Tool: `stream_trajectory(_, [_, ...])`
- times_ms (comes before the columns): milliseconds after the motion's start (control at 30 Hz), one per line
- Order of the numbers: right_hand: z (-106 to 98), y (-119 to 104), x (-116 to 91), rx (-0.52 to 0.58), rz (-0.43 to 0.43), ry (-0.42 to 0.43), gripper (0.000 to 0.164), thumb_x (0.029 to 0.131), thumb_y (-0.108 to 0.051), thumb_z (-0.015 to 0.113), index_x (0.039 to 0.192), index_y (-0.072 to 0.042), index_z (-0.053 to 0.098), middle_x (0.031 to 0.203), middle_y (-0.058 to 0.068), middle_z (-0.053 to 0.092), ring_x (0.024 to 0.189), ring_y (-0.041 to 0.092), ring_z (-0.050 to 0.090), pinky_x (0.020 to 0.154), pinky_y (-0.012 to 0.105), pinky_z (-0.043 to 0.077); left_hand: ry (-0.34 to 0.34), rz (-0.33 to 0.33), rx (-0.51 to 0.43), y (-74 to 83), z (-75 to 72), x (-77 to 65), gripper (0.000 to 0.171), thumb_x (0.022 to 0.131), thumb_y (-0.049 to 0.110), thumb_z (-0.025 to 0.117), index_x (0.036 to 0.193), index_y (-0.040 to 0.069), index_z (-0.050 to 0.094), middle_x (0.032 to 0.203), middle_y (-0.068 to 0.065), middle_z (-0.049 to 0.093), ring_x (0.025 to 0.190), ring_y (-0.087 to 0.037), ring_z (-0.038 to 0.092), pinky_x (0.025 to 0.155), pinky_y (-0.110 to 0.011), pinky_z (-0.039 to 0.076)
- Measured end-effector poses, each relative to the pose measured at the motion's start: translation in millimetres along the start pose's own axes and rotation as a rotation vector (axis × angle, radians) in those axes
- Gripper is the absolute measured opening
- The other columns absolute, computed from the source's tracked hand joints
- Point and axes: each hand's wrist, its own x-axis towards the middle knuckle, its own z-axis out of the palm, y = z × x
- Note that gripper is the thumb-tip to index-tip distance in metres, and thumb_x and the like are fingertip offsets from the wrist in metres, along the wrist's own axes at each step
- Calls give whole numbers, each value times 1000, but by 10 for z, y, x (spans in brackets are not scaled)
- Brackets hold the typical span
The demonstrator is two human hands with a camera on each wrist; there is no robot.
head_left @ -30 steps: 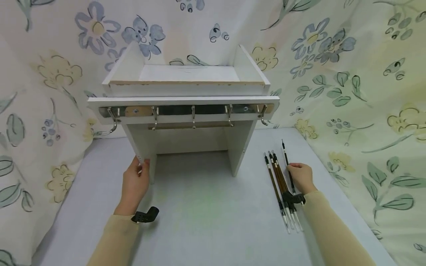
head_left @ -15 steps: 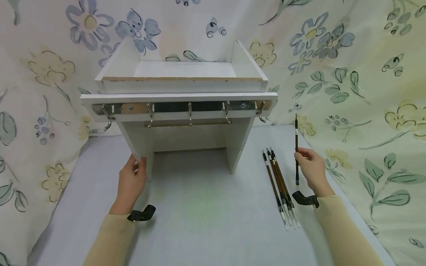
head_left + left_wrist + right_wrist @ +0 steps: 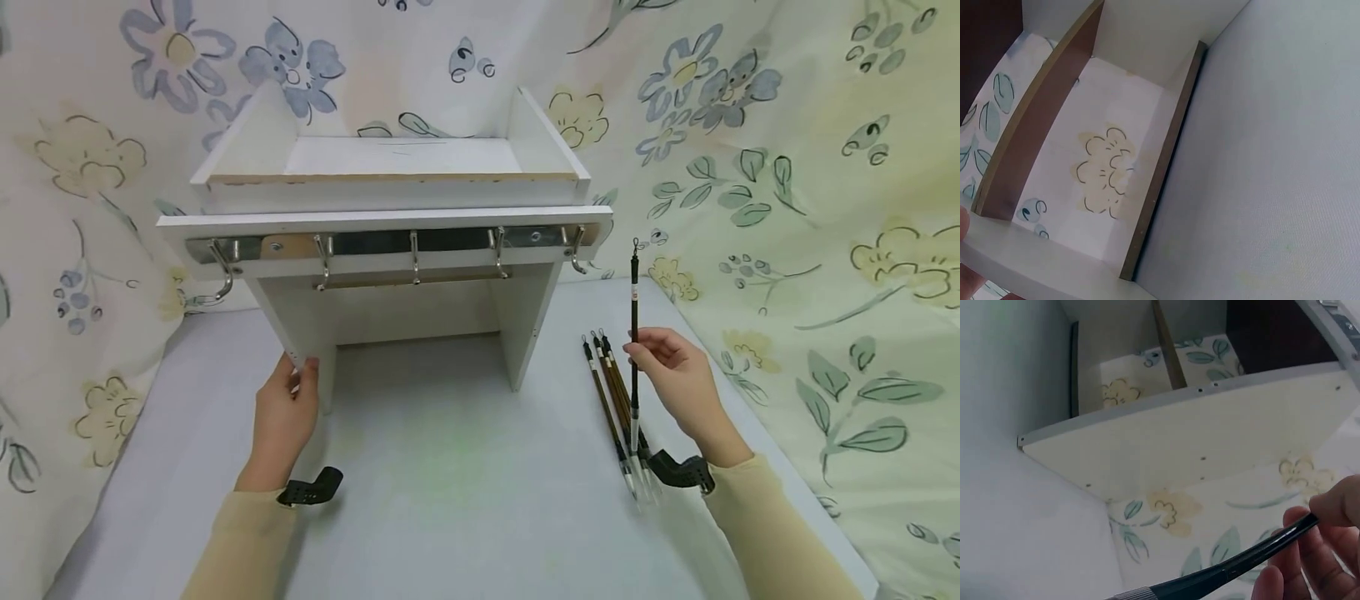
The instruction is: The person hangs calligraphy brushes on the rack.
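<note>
My right hand (image 3: 678, 379) pinches a dark calligraphy brush (image 3: 634, 308) between thumb and fingers. The brush stands upright, its hanging loop at the top and its clear-capped end down. In the right wrist view, its dark shaft (image 3: 1260, 553) runs out from the fingertips. Just left of that hand, several brown brushes (image 3: 604, 392) lie side by side on the table. My left hand (image 3: 281, 425) grips the lower front edge of the left side panel of a white shelf unit (image 3: 390, 221). A row of metal hooks (image 3: 415, 257) lines its front.
The white table (image 3: 450, 500) extends in front of the shelf unit. Floral cloth (image 3: 787, 208) hangs behind and at both sides. Beneath the unit's top, a crossbar and a low rear board (image 3: 1166, 165) span the side panels.
My right hand has lifted the brush off the table, turned it upright and brought it back a little leftward. The left hand keeps its grip on the panel.
</note>
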Motion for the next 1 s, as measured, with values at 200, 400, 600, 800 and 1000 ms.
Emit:
stream_trajectory(200, [75, -157, -94, 20, -152, -89, 19, 94, -1, 62, 112, 4, 62, 100, 11, 69, 94, 19, 66, 81, 21, 54, 6, 10, 3, 6, 2, 0, 49, 103, 38, 42, 144, 12, 44, 138, -22, 49, 119, -45, 52, 86, -59, 49])
stream_trajectory(400, [169, -289, -167, -61, -315, -185, 23, 90, 9, 61, 112, 1, 65, 99, 18, 70, 94, 16, 66, 83, 20, 50, 11, 15, 15, 10, -2, 5, 48, 104, 36, 42, 144, 9, 44, 138, -23, 50, 118, -45, 53, 86, -59, 50])
stream_trajectory(600, [212, -291, -201, -124, -348, -241, 24, 90, 8, 62, 112, -1, 67, 101, 9, 72, 97, 12, 66, 88, 20, 50, 10, 20, 18, 5, -4, 8, 48, 104, 36, 42, 143, 8, 44, 139, -23, 49, 118, -47, 52, 86, -59, 49])
stream_trajectory(800, [229, -264, -188, -132, -354, -266, 27, 89, 10, 62, 111, -6, 67, 100, 7, 72, 97, 12, 67, 85, 20, 51, 11, 19, 18, -15, -4, 10, 49, 103, 37, 42, 144, 10, 44, 139, -23, 49, 119, -47, 52, 87, -59, 49])
stream_trajectory(1000, [227, -301, -189, -148, -336, -278, 26, 91, 7, 61, 111, -8, 67, 101, 5, 72, 98, 10, 66, 84, 18, 51, 4, 22, 18, -9, -6, 8, 50, 103, 38, 42, 145, 10, 43, 140, -22, 48, 119, -47, 51, 87, -60, 48])
